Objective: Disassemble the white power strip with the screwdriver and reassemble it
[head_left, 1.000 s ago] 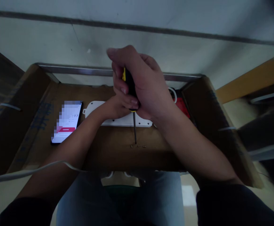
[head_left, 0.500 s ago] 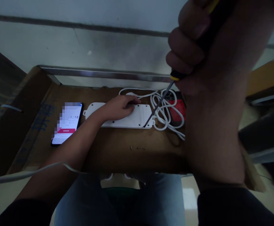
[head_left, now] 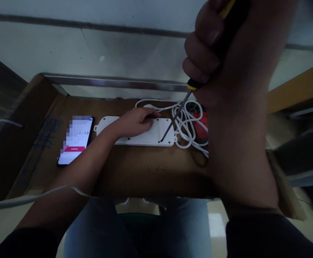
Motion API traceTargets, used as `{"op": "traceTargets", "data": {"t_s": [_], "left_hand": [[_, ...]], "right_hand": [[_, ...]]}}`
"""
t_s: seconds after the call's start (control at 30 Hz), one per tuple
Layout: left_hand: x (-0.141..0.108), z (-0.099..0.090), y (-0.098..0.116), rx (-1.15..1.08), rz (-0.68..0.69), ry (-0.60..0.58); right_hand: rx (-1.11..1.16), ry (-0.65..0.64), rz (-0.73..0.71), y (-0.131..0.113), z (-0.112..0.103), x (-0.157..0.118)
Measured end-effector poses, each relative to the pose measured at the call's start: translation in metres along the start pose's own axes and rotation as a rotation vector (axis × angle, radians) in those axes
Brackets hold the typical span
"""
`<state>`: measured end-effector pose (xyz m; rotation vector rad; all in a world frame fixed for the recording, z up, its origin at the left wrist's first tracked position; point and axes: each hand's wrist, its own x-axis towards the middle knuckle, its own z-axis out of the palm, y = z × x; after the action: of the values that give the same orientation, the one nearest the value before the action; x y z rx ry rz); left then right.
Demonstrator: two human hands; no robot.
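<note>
A white power strip (head_left: 145, 139) lies with its screw-holed underside up on brown cardboard. My left hand (head_left: 136, 122) rests across its middle, fingers stretched over the far edge and thumb apart. Wrapped in my right hand (head_left: 204, 50) is a screwdriver (head_left: 175, 115) with a black and yellow handle, held at a slant. Its tip meets a screw hole near the strip's right end, on the near side. Whether a screw sits in that hole I cannot tell. Three small screws (head_left: 157, 168) lie on the cardboard in front of the strip.
A lit phone (head_left: 77, 138) showing a timer lies to the left. White cord (head_left: 181, 123) is coiled at the right, partly over a red and black object (head_left: 200, 125). The cardboard's left side (head_left: 24, 118) stands up as a wall. Another pale cable (head_left: 38, 197) crosses at lower left.
The screwdriver's tip has shifted slightly left, from near the strip's front edge to a screw hole. My right hand has moved left with it. My left hand stays on the strip.
</note>
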<state>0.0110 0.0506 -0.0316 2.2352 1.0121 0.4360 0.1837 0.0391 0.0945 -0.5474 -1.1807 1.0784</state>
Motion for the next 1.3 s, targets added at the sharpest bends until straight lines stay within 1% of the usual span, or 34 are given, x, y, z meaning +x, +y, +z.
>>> {"op": "traceTargets", "data": {"t_s": [0.07,0.13,0.23,0.33,0.37,0.4,0.57,0.63,0.77,1.1,1.3], "left_hand": [[0.0,0.0,0.0,0.009,0.001,-0.004],[0.001,0.001,-0.001,0.013,0.002,-0.002],[0.001,0.001,-0.002,0.019,0.004,0.005],[0.0,0.001,-0.002,0.029,0.01,0.005],[0.0,0.001,-0.002,0.029,0.011,0.004],[0.0,0.001,-0.001,0.028,0.01,0.003],[0.0,0.0,0.0,0.037,-0.004,-0.001],[0.0,0.0,0.001,0.04,-0.002,0.0],[0.0,0.001,0.001,0.034,-0.003,0.004],[0.0,0.001,0.001,0.033,-0.003,0.003],[0.0,0.004,-0.001,0.023,-0.006,0.025]], "right_hand": [[-0.081,-0.027,0.077,-0.001,0.0,-0.001],[-0.135,-0.019,0.132,-0.003,0.002,-0.002],[-0.159,-0.036,0.148,-0.006,0.005,-0.004],[-0.15,-0.022,0.101,-0.005,0.006,-0.005],[-0.161,-0.02,0.106,-0.005,0.007,-0.005],[-0.163,0.003,0.092,-0.005,0.007,-0.005],[-0.187,0.046,0.106,-0.007,0.009,-0.004],[-0.207,0.009,0.141,-0.007,0.008,-0.004],[-0.18,-0.047,0.105,-0.005,0.006,-0.004],[-0.201,0.029,0.082,-0.005,0.014,-0.007],[-0.114,-0.021,0.065,0.0,0.016,-0.012]]}}
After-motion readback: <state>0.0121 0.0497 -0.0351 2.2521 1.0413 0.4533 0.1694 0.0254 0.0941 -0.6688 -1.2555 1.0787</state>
